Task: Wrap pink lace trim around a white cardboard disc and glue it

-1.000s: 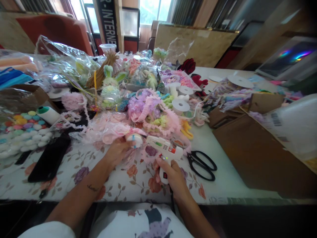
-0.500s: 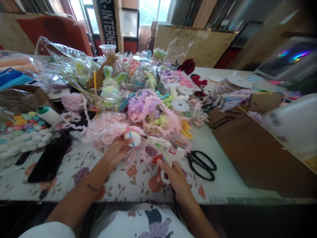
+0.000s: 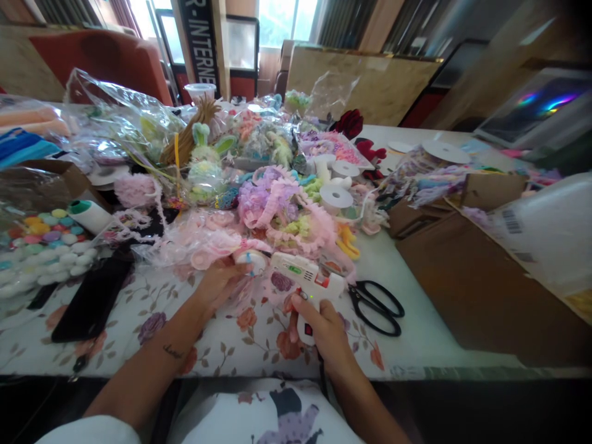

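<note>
My right hand [image 3: 324, 330] is wrapped round the grip of a white hot glue gun [image 3: 308, 279], whose nozzle points left at a small white round piece [image 3: 250, 261]. My left hand [image 3: 217, 280] pinches that round piece, which has a pale blue mark and pink lace trim [image 3: 259, 290] hanging round it. Both hands are low over the floral tablecloth [image 3: 222, 345] near the front edge.
Black scissors [image 3: 377, 299] lie just right of the glue gun. A heap of pink and purple lace, white spools [image 3: 337, 197] and plastic bags fills the middle. A black phone [image 3: 92, 299] and pastel pompoms [image 3: 41, 243] lie left. Brown cardboard boxes [image 3: 476, 290] stand right.
The white round piece rose slightly half a second ago, then dropped back toward the table. The glue gun nozzle stays close to it; both hands shifted only a little.
</note>
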A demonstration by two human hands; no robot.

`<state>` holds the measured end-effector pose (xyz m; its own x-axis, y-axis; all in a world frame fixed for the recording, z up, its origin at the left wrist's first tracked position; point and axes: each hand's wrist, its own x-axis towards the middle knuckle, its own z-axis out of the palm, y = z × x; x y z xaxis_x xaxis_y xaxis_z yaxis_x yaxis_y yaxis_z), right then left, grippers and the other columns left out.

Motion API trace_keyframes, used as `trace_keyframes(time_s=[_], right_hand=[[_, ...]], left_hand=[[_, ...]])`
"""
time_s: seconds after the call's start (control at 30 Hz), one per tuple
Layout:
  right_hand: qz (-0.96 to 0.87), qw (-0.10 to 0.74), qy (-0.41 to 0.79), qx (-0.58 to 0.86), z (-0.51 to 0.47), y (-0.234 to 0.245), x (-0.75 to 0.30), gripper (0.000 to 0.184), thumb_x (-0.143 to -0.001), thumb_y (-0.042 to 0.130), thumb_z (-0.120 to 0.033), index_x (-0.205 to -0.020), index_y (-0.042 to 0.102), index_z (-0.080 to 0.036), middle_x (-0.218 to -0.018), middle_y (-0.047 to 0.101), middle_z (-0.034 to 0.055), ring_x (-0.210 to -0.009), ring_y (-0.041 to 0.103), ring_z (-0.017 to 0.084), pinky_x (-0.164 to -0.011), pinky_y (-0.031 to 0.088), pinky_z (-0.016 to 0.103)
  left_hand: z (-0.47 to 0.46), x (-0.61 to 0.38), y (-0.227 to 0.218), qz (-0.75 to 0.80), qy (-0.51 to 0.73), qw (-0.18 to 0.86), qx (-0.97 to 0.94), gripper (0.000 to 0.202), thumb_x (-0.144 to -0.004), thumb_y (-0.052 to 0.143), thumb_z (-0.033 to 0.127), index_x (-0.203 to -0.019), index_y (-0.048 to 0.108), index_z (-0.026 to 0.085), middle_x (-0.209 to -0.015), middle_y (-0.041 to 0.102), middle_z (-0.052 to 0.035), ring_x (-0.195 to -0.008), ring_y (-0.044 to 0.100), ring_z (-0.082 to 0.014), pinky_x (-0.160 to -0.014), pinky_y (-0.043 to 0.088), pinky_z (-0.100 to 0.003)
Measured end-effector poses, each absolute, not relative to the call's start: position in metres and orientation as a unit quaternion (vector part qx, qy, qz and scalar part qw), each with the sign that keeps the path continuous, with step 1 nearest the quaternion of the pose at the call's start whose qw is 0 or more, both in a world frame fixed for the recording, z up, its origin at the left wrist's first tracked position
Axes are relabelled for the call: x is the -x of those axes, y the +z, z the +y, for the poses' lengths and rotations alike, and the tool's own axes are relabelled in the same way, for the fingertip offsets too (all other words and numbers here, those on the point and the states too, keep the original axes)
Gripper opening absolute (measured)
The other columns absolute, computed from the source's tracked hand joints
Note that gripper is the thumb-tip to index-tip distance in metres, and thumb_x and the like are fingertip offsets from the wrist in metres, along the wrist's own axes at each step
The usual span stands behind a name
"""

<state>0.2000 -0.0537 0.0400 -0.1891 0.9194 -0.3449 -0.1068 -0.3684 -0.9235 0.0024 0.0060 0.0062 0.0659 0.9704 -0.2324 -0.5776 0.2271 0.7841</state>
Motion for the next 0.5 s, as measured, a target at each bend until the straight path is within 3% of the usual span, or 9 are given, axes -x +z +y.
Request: trace_keyframes(time_s=[0.5], right_hand=[[-0.392,0.38,0.667,0.507,-0.0523,0.0331,-0.2024,0.033,-0.078,0.063,-0.046,-0.064,0.06,-0.017,-0.037,0.053,-0.0016,-0.031,0.045,0.012,-0.035,0.037,0.023]], left_hand=[[0.007,-0.0024,0.0076,0.375,0.566,0.684,-0.267,0.023,-0.058,0.082,0.01,-0.079,0.073,0.011,-0.08,0.075,-0.0087,-0.082,0.07,-0.022,-0.082,0.054,-0.032]])
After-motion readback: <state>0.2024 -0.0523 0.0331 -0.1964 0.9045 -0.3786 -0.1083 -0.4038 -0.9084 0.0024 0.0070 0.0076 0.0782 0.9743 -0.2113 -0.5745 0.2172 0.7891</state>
